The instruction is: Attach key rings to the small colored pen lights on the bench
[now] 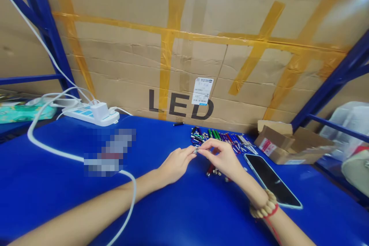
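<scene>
Above the blue tabletop point(173, 215), my left hand point(177, 165) and my right hand point(220, 157) meet fingertip to fingertip. Both are closed in a pinch around a small silvery piece point(196, 150), too small and covered to name. Just behind my right hand lies a pile of slim metallic tubes point(215, 134) in green, red, blue, purple and silver. Beneath the same hand are a dark red tube point(210, 170) and several tiny silver pieces point(219, 173). A black tube point(178, 123) rests apart, near the cardboard.
A phone point(272, 180) lies right of my right hand, before an open cardboard box point(288, 146). To the left stands a white power strip point(86, 114) with a charger; its white cable point(57, 152) loops over my left forearm. A large cardboard sheet point(129, 65) walls the back.
</scene>
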`<state>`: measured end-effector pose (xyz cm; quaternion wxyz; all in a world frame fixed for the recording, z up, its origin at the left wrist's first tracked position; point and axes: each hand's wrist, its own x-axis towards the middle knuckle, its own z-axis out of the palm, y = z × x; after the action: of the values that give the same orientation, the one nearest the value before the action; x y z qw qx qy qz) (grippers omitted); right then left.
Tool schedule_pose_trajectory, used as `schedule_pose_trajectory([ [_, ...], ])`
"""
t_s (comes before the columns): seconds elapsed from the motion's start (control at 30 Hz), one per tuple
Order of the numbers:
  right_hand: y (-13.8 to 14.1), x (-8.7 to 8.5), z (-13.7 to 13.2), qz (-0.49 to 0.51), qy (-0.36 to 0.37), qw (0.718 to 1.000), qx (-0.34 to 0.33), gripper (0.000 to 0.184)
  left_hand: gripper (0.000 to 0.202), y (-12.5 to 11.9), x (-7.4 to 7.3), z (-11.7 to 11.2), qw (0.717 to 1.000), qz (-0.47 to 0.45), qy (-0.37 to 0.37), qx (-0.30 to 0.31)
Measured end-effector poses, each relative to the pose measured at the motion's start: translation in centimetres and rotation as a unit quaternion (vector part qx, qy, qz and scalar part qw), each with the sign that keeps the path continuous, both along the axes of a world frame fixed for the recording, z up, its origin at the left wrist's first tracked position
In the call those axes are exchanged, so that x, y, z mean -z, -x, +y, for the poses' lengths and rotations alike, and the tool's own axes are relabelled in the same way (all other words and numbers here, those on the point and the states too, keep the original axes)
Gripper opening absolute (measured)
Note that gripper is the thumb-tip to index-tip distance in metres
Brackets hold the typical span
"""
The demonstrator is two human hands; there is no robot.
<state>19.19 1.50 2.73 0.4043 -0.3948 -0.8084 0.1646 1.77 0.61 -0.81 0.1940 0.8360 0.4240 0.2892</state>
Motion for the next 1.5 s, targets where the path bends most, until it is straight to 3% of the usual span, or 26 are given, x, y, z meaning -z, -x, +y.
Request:
schedule_pose_trajectory([
  [0.1,-1.0,-0.3,-0.5,-0.097,-0.041,0.994,-0.032,0.02,0.029,0.1,0.1,-0.2,1.0,0.007,0.012,0.028],
  [0.23,-1.7,-0.4,-1.2,-0.246,-0.11,0.962,-0.055,0.027,0.03,0.1,0.4,-0.4,0.998,0.042,-0.012,0.044],
  [0.37,-1.4,0.0,-1.7,-0.3,-0.136,0.943,-0.05,0.03,0.03,0.1,0.7,-0.6,0.995,0.085,-0.051,0.029],
  [0.63,-0.6,0.3,-1.8,-0.223,0.013,0.973,-0.055,0.034,0.028,0.1,1.1,-0.7,0.992,0.1,-0.072,0.031],
  [0.8,-0.7,0.6,-1.1,-0.163,0.072,0.982,-0.054,0.039,0.027,-0.3,0.6,-0.5,0.993,0.103,-0.057,0.002],
  [1.03,-2.4,-0.1,0.0,-0.164,0.052,0.985,0.032,0.044,0.026,-0.8,-0.8,-0.5,0.991,0.079,0.044,-0.099],
  [1.1,-3.3,-0.6,0.5,-0.158,0.024,0.983,0.096,0.046,0.025,-0.6,-1.0,-0.3,0.986,0.04,0.061,-0.151],
  [1.2,-4.7,-0.9,1.3,-0.187,-0.037,0.956,0.225,0.042,0.026,-0.2,-0.9,0.0,0.977,-0.022,0.062,-0.204],
  [1.33,-6.1,-0.8,2.2,-0.212,-0.05,0.927,0.306,0.037,0.026,0.0,-0.3,0.6,0.971,-0.052,0.048,-0.228],
  [1.5,-6.4,-0.5,2.6,-0.231,-0.026,0.92,0.314,0.035,0.024,-0.1,0.2,1.1,0.975,-0.084,0.054,-0.199],
])
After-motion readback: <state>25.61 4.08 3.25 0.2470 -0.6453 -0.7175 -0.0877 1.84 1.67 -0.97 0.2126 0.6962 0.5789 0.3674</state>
